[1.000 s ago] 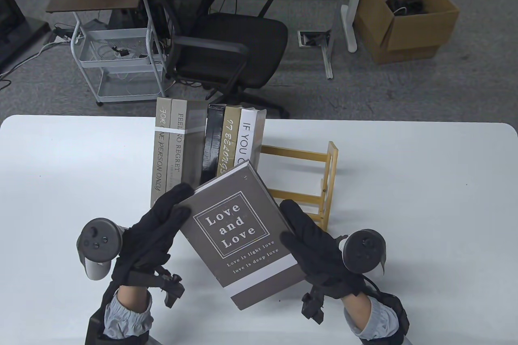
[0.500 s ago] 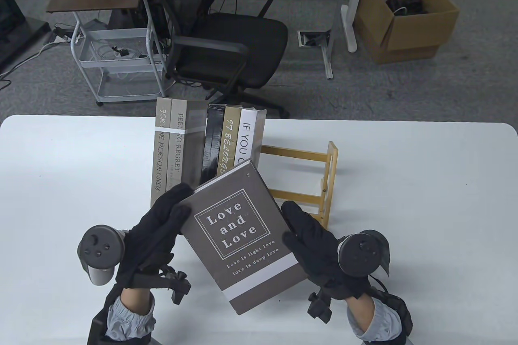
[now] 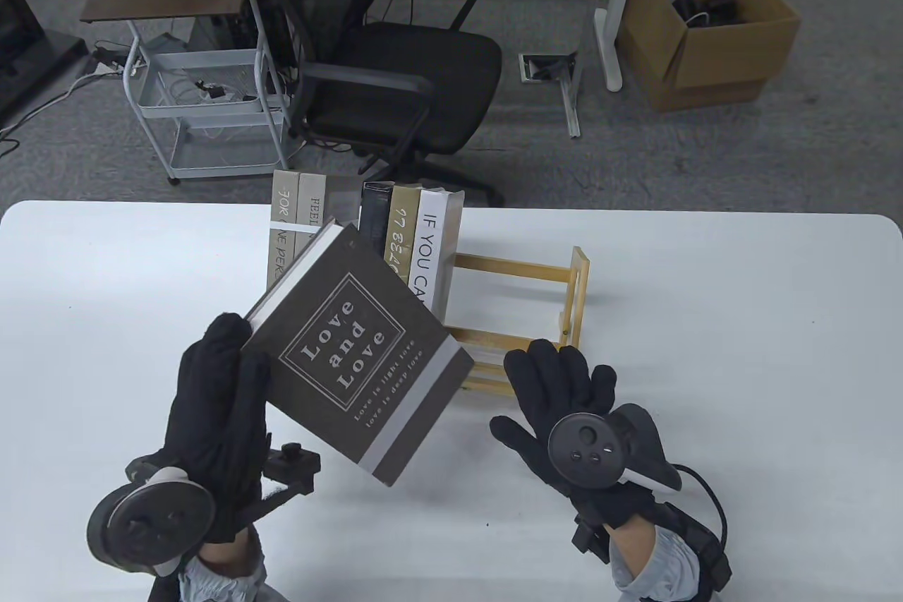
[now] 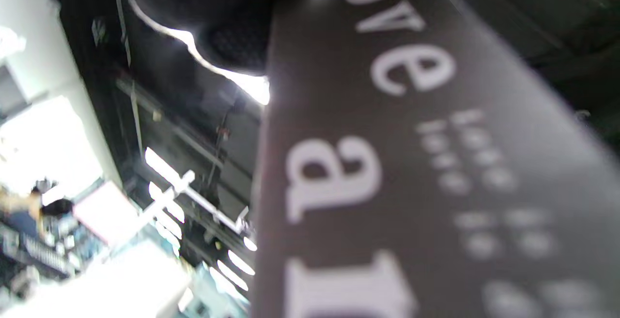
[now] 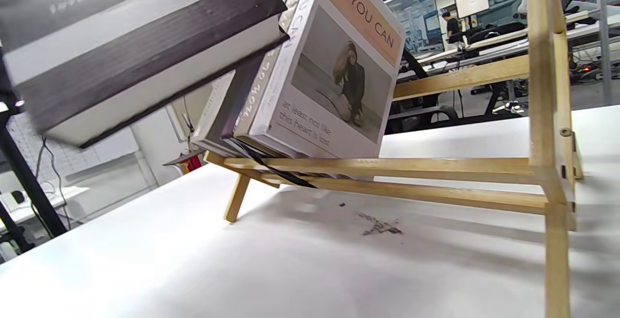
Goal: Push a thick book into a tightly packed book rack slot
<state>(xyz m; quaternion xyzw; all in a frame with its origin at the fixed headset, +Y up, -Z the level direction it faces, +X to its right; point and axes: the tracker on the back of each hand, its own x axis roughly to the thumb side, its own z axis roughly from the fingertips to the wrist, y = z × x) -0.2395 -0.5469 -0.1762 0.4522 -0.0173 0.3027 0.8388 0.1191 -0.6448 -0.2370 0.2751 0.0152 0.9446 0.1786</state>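
Brown book with white band; yellow wooden rack; black gloves.

An office: swivel chair, rolling cart, carpet, cardboard box.

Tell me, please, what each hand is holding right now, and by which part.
The left hand holds the Love and Love book by its left long edge, lifted off the table. The right hand holds nothing; its fingers are spread above the table.
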